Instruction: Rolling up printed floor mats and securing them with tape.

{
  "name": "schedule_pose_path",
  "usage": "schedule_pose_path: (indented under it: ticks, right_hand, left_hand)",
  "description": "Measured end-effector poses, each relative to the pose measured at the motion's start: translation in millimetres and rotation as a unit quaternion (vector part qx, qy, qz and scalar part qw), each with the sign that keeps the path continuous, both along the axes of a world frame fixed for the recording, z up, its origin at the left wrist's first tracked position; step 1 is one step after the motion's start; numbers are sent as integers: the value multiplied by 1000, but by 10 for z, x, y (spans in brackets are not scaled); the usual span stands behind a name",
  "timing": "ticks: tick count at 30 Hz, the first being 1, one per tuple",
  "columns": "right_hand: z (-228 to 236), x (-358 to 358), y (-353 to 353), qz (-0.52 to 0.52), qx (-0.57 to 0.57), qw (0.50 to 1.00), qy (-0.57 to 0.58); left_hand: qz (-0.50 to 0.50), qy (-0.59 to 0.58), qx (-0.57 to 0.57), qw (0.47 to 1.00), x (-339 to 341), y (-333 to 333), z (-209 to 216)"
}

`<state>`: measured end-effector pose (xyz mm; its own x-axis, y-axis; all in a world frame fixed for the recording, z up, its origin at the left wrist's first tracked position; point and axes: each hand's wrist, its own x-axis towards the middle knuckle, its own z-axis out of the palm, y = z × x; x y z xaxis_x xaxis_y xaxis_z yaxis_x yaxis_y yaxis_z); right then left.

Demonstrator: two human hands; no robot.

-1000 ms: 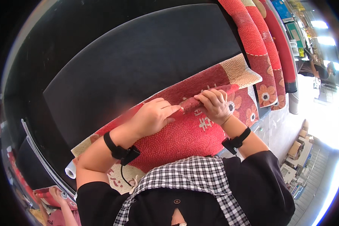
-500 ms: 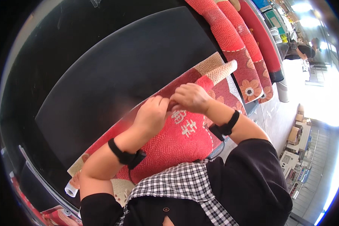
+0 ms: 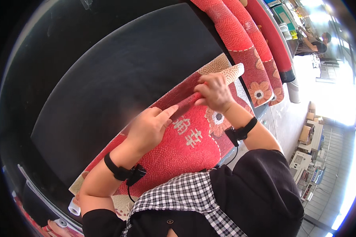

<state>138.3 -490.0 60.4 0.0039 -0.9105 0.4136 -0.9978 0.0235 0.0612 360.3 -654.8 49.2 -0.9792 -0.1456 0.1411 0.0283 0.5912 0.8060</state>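
A red floor mat with cream characters and orange flowers lies in front of me, its far part curled into a slim roll along its length. My left hand is on the roll's middle, index finger stretched along it and the other fingers bent against it. Farther right, my right hand has its fingers curled over the same roll, close to its beige patterned end. At the lower left a white roll end shows beside my left forearm. Palms and thumbs are partly hidden.
A dark curved sheet lies on the black table beyond the mat. More red flowered mats hang over the table's right side. Another person is in the background at right, with boxes and equipment along the wall.
My hands have moved apart along the roll: the right one toward the beige end, the left slightly the other way. The left index finger has straightened. The background person has shifted.
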Motion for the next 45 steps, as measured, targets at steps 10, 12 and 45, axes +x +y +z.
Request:
schedule_pose_path:
  ticks: [10,12,45]
  right_hand:
    - [-102,-369,123,-10,94,988,-124]
    - [-106,-560,265,-25,72,993,-85]
    - [-193,-345,-329,-62,117,977,-166]
  left_hand:
    - [19,23,20,999,-5,-22,-26]
    - [13,32,18,999,-8,-24,-17]
    - [111,23,-226,968,258,-25,39]
